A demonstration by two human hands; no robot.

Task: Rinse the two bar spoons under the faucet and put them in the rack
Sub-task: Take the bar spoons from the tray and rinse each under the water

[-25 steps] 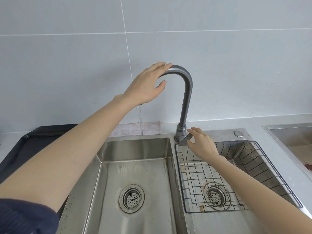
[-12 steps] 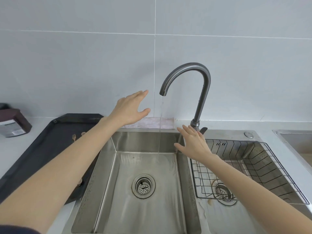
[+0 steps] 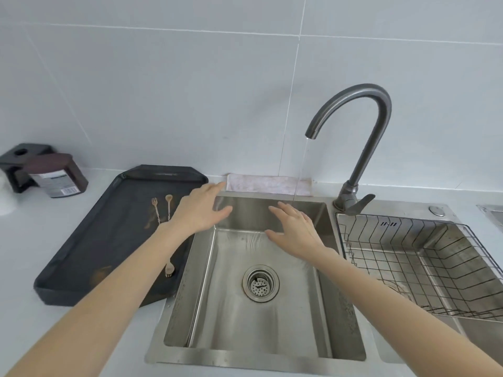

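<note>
Tray [image 3: 81, 257] left of sink [image 3: 272, 357], rack [image 3: 408, 240] right, faucet [image 3: 362, 148] behind.

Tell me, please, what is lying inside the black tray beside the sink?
In the black tray lie two bar spoons, their fork and spoon ends showing. The left forearm covers their middles.

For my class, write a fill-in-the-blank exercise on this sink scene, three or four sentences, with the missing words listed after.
1. Water runs from the faucet into the ____ basin.
2. The bar spoons lie on the dark ____.
3. The wire rack sits in the ____ basin.
4. The left hand and right hand both hold ____.

Missing words: left; tray; right; nothing
</note>
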